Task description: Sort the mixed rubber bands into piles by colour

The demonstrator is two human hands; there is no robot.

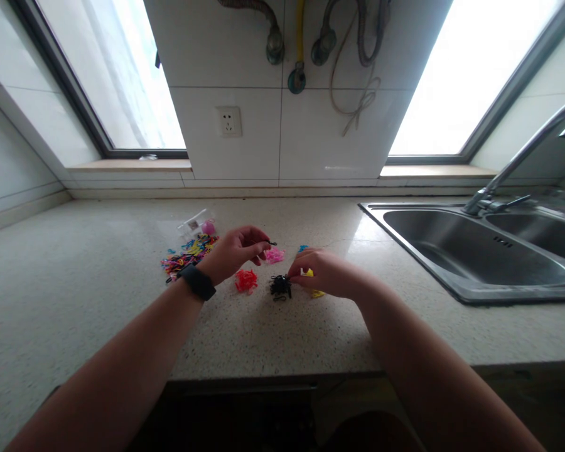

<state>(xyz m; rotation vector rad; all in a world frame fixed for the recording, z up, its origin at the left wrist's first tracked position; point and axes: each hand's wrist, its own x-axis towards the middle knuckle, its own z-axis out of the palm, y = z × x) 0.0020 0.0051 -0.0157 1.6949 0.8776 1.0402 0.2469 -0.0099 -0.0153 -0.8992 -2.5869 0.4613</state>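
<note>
My left hand (pixel 238 252) pinches a small black rubber band (pixel 273 243) between thumb and fingertips, above a little pile of pink rubber bands (pixel 275 255). At the edge of the black rubber band pile (pixel 279 285), my right hand (pixel 322 271) is closed in a pinch, its fingertips on a black band. Red rubber bands (pixel 246 281) lie in a heap left of the black ones. Yellow bands (pixel 317 293) and a few blue bands (pixel 303 248) show partly behind my right hand. A mixed multicoloured heap (pixel 188 254) lies by my left wrist.
A clear plastic bag (pixel 192 222) with a pink round item (pixel 208 226) lies behind the mixed heap. The steel double sink (pixel 419 276) with its faucet (pixel 499 182) is on the right. The speckled countertop (pixel 122 276) ends at a front edge near me; a tiled wall stands behind.
</note>
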